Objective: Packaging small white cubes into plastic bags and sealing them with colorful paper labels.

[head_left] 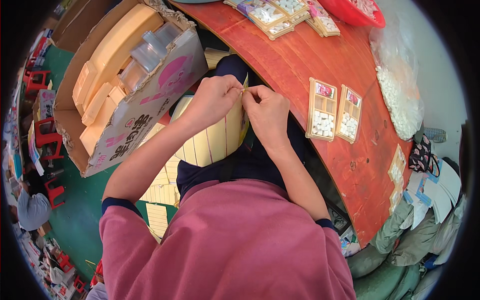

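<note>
My left hand (216,97) and my right hand (268,112) meet above my lap, thumbs and fingers pinched together at the top edge of a pale yellow sheet (212,140) marked with dark lines. The sheet curves over my thighs, and its right side shows a printed green-yellow face, seen edge-on. What exactly lies between the fingertips is too small to tell apart from the sheet's edge. To the right of my right hand, two beige compartment trays (321,111) holding white pieces and a small pink printed packet each lie on the reddish wooden table (295,65).
Close on the left stands an open cardboard box (172,80) of beige plastic trays and clear containers. More filled trays (270,17) and a red basin (350,11) are at the table's far end. A clear bag of white pieces (397,100) leans at its right edge. Lined yellow sheets (162,187) lie below left.
</note>
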Available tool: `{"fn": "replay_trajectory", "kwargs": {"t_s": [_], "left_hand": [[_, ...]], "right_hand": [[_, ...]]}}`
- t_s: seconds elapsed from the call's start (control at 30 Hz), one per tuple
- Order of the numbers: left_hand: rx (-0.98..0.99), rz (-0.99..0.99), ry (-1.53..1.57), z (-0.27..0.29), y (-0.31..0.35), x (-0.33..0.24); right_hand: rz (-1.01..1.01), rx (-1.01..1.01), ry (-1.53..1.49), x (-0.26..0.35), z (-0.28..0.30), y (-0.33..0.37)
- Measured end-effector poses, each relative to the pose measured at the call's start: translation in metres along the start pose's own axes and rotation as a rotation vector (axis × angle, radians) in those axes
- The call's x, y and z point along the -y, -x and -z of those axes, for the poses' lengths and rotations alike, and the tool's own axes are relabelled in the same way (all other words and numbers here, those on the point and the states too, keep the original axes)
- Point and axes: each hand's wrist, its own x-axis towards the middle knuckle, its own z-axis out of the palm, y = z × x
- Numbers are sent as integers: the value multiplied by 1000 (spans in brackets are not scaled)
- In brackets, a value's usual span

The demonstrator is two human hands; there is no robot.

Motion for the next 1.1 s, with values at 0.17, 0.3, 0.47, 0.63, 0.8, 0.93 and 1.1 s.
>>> {"fn": "replay_trajectory", "kwargs": {"t_s": [0.17,0.3,0.47,0.63,0.8,0.93,1.1], "left_hand": [[-46,-21,0,-10,2,-2],[-6,59,77,-3,-3,8],[128,163,265,8,-15,46],[303,176,440,0,-21,31],[124,11,58,0,-22,48],[-38,-187,-222,-9,-22,53],[206,-125,90,-24,-29,41]], "right_hand": [[-87,-11,16,-4,6,-1],[-341,96,-440,-27,14,5],[-71,171,-428,-38,13,22],[598,49,86,-39,28,2],[802,32,70,-45,31,5],[700,78,113,-50,75,40],[643,10,268,-51,58,16]]}}
